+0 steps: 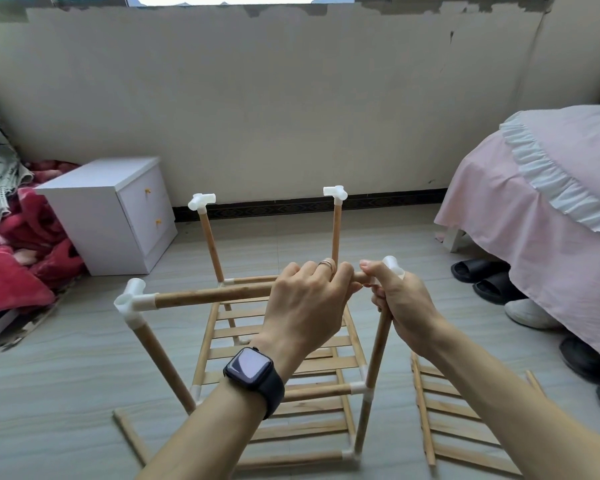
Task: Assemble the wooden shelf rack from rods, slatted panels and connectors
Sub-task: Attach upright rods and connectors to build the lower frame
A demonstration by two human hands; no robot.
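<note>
A partly built wooden rack stands on the floor, with a slatted panel (278, 344) fixed low in its frame. Its two far uprights carry white connectors (201, 200) (336, 192). A horizontal rod (212, 295) runs along the near top edge from the near left connector (132, 299). My left hand (309, 299), with a watch on the wrist, grips this rod near its right end. My right hand (400, 299) grips the near right upright (378, 348) just under its white connector (392, 265). The rod's right tip lies at that connector, partly hidden by my fingers.
A loose slatted panel (458, 417) lies on the floor to the right, and a loose rod (132, 438) at the front left. A white nightstand (111, 216) stands at the left, next to red bedding (21, 258). A pink-covered bed (541, 209) with shoes (489, 278) under it fills the right.
</note>
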